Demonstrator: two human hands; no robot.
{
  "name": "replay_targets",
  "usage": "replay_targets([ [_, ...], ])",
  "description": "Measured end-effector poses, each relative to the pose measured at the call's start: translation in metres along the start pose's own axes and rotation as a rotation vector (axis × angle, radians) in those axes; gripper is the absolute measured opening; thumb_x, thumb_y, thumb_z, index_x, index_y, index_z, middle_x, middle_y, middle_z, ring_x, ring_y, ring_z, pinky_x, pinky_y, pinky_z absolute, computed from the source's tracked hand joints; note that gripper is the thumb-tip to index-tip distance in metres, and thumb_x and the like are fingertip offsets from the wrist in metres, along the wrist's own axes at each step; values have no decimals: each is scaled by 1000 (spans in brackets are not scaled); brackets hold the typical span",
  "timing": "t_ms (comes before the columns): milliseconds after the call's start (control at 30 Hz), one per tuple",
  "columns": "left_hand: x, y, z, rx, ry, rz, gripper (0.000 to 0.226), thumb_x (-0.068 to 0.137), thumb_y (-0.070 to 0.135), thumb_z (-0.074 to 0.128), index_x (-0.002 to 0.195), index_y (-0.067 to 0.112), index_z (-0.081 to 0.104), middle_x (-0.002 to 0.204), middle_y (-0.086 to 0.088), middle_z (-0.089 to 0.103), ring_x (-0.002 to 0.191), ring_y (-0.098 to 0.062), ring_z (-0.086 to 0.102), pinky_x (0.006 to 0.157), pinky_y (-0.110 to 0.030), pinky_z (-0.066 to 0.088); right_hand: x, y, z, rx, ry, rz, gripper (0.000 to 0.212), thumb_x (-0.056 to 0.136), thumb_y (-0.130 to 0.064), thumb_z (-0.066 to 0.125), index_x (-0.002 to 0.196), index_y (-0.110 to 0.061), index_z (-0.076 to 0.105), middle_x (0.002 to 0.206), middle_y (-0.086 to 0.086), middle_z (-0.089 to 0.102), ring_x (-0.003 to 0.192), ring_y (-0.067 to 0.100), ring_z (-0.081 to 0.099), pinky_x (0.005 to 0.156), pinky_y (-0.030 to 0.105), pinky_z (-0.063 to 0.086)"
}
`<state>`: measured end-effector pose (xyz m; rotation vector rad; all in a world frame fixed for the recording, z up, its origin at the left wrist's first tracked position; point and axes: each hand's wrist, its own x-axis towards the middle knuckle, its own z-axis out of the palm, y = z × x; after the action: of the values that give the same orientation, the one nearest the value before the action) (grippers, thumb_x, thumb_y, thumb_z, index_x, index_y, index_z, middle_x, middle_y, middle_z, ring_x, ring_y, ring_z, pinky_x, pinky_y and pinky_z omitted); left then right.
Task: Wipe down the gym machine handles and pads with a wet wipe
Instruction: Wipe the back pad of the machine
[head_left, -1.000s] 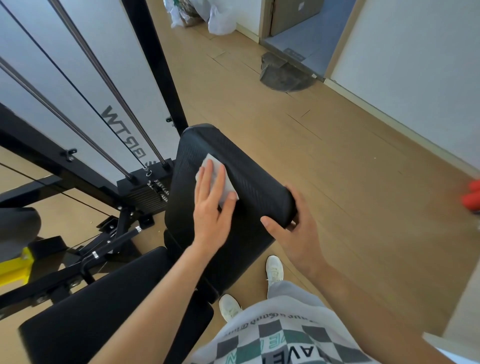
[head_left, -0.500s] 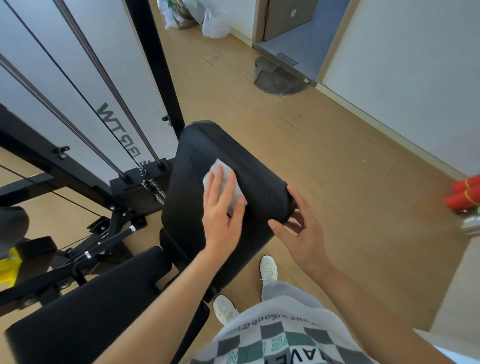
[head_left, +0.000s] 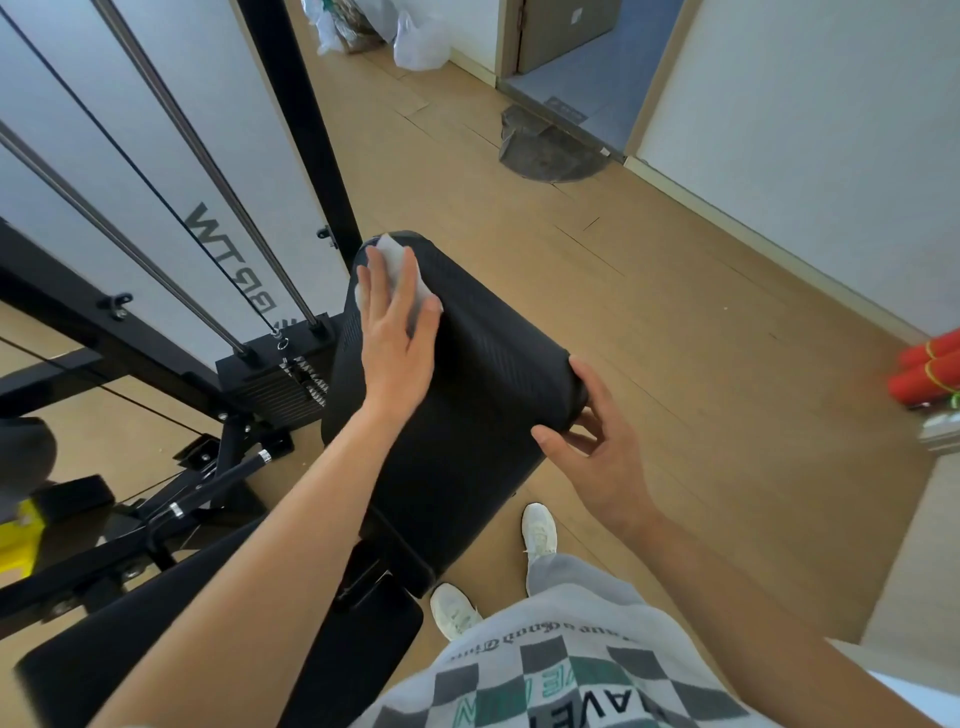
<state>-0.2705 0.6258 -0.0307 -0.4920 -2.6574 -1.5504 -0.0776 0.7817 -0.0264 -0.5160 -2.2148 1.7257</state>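
A black back pad (head_left: 467, 395) of the gym machine stands tilted in front of me. My left hand (head_left: 397, 338) lies flat with straight fingers on its upper left corner and presses a white wet wipe (head_left: 400, 267) against the pad. Part of the wipe shows beyond my fingertips. My right hand (head_left: 592, 447) touches the pad's right corner with loosely spread fingers, the thumb on the front face. The black seat pad (head_left: 156, 649) lies below at the lower left.
The machine's black frame, steel guide rods (head_left: 208, 171) and weight stack (head_left: 280, 384) stand at the left. A black handle bar (head_left: 208, 493) sits by the frame. Red rolls (head_left: 924, 374) lie at the right edge. Bags (head_left: 415, 36) and a doorway are far ahead on the wooden floor.
My left hand has slid the wipe up the pad from its middle to the top left corner. My right hand has loosened from gripping the pad's right corner to touching it.
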Motion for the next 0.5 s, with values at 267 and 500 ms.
replay_targets([
  [267,-78,13,39,24,-39,85,59,110,37,33,161,44,4,170,10,-14,158,-19,-16,123,-32,0,1,7,-1,65,-10,12,78,86,-10,81,141,-51,43,135,-17,55,115,16,63,87,25,58],
  [500,-172,-10,60,105,-152,171,58,109,35,41,162,35,16,173,4,-6,159,-30,-4,120,-56,31,2,7,-2,14,-32,-16,74,87,-24,80,140,-57,39,140,-5,54,120,17,63,88,29,60],
])
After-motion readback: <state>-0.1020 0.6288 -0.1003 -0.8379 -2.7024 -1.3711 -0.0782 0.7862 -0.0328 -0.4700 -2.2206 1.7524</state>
